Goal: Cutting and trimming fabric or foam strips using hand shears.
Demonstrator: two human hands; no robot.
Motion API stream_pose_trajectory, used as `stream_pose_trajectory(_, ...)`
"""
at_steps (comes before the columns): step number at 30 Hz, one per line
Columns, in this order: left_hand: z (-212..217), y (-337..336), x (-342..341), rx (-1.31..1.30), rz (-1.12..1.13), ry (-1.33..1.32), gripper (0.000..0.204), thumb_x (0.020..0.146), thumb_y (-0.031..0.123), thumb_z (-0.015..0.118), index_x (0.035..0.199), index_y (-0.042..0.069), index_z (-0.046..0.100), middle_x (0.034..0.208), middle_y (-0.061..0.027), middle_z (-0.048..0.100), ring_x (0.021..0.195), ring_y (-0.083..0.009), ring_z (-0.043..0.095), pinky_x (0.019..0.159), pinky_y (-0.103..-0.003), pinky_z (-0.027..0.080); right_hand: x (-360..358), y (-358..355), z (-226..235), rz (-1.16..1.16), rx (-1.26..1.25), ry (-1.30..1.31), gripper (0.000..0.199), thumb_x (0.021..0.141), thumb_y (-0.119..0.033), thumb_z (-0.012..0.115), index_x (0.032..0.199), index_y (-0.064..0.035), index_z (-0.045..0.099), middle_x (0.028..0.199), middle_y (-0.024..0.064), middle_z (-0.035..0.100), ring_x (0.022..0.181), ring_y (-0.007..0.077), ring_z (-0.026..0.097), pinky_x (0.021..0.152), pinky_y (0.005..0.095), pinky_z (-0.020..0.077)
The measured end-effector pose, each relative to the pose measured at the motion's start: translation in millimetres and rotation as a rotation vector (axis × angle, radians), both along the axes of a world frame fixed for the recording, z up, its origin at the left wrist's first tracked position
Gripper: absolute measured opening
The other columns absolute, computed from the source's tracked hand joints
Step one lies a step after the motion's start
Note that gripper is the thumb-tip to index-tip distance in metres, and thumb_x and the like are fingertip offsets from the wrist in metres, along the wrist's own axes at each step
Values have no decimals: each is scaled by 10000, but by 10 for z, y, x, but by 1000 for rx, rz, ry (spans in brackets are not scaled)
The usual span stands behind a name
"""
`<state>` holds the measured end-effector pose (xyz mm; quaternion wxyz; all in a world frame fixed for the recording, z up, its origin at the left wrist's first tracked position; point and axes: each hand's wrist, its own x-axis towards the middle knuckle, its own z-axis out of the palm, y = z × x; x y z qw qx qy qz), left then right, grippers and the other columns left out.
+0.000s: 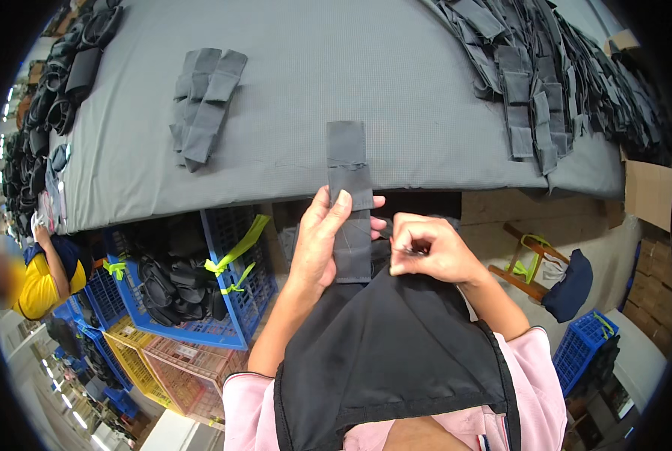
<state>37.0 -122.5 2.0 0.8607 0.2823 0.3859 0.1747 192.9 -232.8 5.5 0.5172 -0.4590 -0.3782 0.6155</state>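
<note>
The left hand [322,242] pinches a grey fabric strap [350,197] between thumb and fingers, holding it upright at the edge of the grey work table [351,90] so its face is in view. The right hand [428,249] is closed on something small and thin beside the strap; what it is I cannot tell. The strap is flat, long and dark grey, with stitched cross seams.

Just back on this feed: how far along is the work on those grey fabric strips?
Done, seemingly: a fanned stack of grey strips on the table. In hand: left hand holds one grey strip while the right hand pinches something small beside it. Left: apparently the larger heap at the far right.
</note>
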Motion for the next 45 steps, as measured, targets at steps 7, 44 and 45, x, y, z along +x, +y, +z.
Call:
stream_pose_trajectory(7,-10,-80,58,75,101,64,299,943,268,523,1118,29,487,1061,-118,629,834,-137,606,759,-283,497,-127,167,62,-322,47,-573,214,740,-1,700,929,1,599,809,56,555,674,116,556,598,249,471)
stream_pose_trajectory(44,24,-131,41,100,126,-15,272,927,164,507,1169,40,499,1080,-112,626,955,-151,585,842,-300,460,-236,117,166,-382,230,-1260,240,659,-92,745,845,-49,600,724,56,497,540,214,523,481,317,409)
stream_pose_trajectory(45,19,-131,41,98,130,-16,263,929,162,503,1163,42,501,1074,-112,629,948,-150,588,839,-298,462,-239,118,160,-377,230,-1266,238,657,-94,745,840,-50,600,721,55,496,540,214,523,480,318,408)
